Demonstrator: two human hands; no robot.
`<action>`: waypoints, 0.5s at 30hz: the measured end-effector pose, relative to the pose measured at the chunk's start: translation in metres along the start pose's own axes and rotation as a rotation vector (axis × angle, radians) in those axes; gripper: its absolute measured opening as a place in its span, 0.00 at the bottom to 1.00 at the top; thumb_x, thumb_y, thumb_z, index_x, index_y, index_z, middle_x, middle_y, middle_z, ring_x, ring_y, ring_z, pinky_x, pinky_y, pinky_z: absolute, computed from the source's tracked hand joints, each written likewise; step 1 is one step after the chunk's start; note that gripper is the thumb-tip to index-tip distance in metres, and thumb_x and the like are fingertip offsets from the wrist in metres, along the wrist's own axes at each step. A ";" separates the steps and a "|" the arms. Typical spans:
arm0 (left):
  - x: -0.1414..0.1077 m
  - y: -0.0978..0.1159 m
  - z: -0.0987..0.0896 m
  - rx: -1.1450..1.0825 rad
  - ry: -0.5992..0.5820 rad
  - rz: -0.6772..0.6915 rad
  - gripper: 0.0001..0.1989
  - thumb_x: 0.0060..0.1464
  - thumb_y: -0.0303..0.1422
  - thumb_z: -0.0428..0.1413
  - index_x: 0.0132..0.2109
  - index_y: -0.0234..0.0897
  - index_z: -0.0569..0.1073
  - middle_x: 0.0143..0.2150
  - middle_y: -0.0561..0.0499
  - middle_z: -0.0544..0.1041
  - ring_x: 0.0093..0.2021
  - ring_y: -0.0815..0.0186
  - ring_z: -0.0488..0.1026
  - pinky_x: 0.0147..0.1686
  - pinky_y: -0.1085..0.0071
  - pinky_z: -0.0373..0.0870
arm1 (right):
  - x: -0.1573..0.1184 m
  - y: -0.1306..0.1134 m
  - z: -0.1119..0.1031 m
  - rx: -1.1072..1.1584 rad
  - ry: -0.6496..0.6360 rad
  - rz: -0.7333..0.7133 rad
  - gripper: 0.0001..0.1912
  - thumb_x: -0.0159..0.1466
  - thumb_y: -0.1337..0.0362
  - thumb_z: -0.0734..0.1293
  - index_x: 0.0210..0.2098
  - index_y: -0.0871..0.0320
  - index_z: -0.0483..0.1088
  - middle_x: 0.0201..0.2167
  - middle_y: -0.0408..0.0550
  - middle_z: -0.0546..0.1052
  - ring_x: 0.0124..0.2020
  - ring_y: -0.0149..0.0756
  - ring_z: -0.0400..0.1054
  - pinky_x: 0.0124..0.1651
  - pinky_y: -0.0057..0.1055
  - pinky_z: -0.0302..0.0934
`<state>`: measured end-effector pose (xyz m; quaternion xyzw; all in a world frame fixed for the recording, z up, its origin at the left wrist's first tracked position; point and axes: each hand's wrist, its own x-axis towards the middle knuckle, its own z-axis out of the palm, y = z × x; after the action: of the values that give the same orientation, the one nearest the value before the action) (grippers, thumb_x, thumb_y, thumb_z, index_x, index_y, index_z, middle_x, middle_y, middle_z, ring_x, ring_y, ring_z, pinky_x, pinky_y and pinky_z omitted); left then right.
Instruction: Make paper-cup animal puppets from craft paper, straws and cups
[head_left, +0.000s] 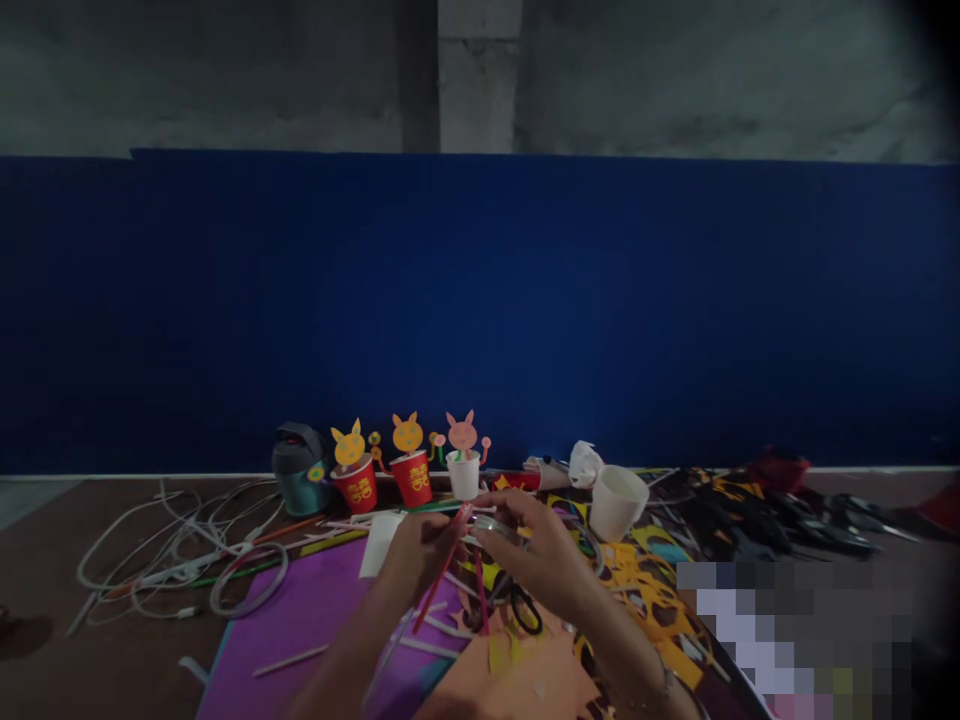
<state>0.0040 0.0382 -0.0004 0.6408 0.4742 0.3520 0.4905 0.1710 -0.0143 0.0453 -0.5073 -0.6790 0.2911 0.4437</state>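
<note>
Strip (433, 592), red and slender, is in the left hand (424, 540), in front of the wearer and above the littered table. Long axis runs obliquely: upper end lies between the two hands, pointing away and to the right; lower end points down, back toward the wearer and to the left. Strip reads as straight along the visible length.

Left thumb and index finger pinch the strip near its upper end; remaining left fingers are hidden, state cannot be told. Right hand (536, 545) has its fingers curved, thumb below and index above, gripping a clear ring-shaped roll (491, 524) (tape, by the look of it). Whether the right fingertips also touch the strip cannot be told.

Below the hands: purple sheet (300, 615) to the left, pale orange sheet (517, 675) nearer the wearer, black scissor handle (527, 612) beneath the right hand. Orange scraps (645, 590) are strewn to the right.

Beyond the hands, two red cups (412, 480) and a small white cup (463, 477) stand in a row, each topped by an eared paper face. Larger white cup (618, 502) stands farther right, tilted slightly.
</note>
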 end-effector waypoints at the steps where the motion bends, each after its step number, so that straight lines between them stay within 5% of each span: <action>1: 0.000 0.002 0.000 -0.032 -0.008 -0.013 0.23 0.47 0.50 0.55 0.21 0.32 0.73 0.17 0.48 0.74 0.20 0.64 0.71 0.22 0.71 0.63 | 0.001 0.001 -0.001 -0.014 0.011 0.005 0.12 0.57 0.62 0.66 0.41 0.54 0.73 0.30 0.44 0.73 0.32 0.34 0.66 0.34 0.27 0.59; 15: -0.001 0.005 0.000 -0.435 -0.170 -0.158 0.23 0.41 0.48 0.63 0.32 0.29 0.76 0.21 0.49 0.77 0.22 0.67 0.73 0.27 0.71 0.68 | 0.006 0.007 -0.009 -0.150 0.024 0.003 0.09 0.54 0.64 0.67 0.35 0.56 0.73 0.29 0.44 0.75 0.30 0.34 0.67 0.31 0.26 0.56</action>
<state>0.0047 0.0365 0.0049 0.5084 0.3930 0.3513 0.6809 0.1820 -0.0068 0.0453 -0.5437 -0.6928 0.2342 0.4118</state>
